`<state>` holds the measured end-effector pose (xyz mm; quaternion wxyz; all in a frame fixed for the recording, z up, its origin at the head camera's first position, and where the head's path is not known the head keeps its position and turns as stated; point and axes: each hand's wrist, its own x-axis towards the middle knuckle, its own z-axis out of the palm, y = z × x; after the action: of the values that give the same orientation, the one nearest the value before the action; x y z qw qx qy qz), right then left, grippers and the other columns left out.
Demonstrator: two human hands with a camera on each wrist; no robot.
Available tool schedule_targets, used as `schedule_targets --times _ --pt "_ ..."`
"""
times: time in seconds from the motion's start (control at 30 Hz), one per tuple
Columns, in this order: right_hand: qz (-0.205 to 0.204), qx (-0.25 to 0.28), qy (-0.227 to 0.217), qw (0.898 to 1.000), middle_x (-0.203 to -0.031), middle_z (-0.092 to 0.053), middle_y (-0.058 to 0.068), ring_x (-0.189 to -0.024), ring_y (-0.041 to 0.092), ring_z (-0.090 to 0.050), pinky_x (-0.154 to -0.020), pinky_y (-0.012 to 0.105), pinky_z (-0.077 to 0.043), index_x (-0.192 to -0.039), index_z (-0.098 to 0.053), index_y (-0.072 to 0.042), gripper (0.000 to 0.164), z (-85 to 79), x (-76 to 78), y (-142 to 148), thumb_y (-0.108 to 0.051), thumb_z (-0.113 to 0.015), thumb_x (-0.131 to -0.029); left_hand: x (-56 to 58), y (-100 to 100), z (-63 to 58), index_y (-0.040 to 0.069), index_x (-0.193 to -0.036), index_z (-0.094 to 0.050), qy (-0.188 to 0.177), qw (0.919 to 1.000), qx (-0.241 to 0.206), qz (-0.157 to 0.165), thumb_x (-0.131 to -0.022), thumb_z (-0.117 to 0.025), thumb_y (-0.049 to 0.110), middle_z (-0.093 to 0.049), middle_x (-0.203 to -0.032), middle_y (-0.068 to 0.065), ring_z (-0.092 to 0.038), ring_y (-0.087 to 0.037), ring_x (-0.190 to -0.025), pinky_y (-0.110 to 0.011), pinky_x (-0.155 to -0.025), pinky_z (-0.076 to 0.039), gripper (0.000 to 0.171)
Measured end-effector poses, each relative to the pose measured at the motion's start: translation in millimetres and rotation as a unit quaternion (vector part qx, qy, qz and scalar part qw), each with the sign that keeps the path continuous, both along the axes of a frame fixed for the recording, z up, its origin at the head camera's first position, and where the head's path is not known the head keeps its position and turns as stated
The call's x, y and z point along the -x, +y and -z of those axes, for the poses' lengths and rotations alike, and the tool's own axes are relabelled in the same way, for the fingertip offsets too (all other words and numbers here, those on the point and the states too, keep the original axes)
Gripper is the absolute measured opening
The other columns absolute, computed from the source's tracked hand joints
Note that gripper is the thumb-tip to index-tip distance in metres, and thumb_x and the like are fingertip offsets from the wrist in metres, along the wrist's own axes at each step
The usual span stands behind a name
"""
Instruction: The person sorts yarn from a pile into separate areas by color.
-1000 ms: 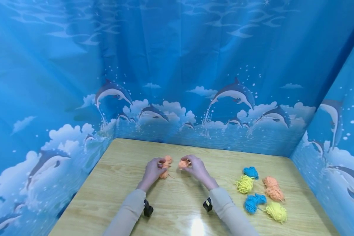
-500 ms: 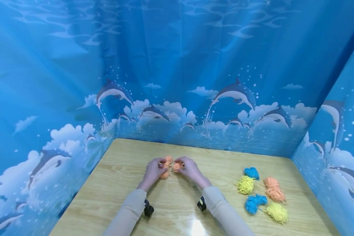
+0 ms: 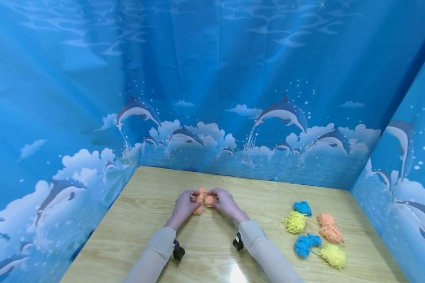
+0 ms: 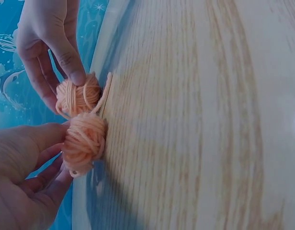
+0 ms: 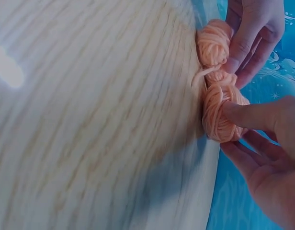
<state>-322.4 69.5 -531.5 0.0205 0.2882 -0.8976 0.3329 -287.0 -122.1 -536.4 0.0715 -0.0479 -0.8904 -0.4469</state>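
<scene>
Near the table's far side, my left hand [image 3: 183,207] pinches a small orange yarn bundle [image 4: 84,139] between thumb and fingers. That bundle is narrow in the middle, and a loose yarn end [image 4: 108,84] sticks out beside it. My right hand [image 3: 228,205] holds a second orange yarn bundle [image 5: 219,117], its thumb on the near face and its fingers behind. The two bundles lie side by side, right up against each other in both wrist views. The fingers cover part of each bundle.
To the right on the wooden table [image 3: 255,236] lie two blue yarn bundles [image 3: 307,245], two yellow yarn bundles [image 3: 333,256] and another orange yarn bundle [image 3: 330,228]. A blue dolphin-print curtain [image 3: 212,98] hangs along the table's far edge and sides.
My right hand has moved left with its orange yarn bundle, closing the gap to the bundle in my left hand. The left hand has stayed nearly in place.
</scene>
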Motion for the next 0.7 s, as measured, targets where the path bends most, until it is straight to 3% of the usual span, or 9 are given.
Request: schedule_targets --times 0.7 --pt "-0.016 -0.01 0.008 1.0 -0.118 -0.068 0.016 -0.105 0.032 -0.066 -0.089 0.044 -0.056 -0.12 -0.068 0.0 0.037 -1.9 -2.6 1.4 0.002 -0.078 -0.084 -2.1 -1.0 -0.1 -0.002 -0.116 -0.07 0.022 0.9994 0.026 -0.008 -0.091 -0.074 0.005 -0.069 -0.111 -0.016 -0.07 -0.029 -0.094 -0.04 -0.078 -0.061 0.026"
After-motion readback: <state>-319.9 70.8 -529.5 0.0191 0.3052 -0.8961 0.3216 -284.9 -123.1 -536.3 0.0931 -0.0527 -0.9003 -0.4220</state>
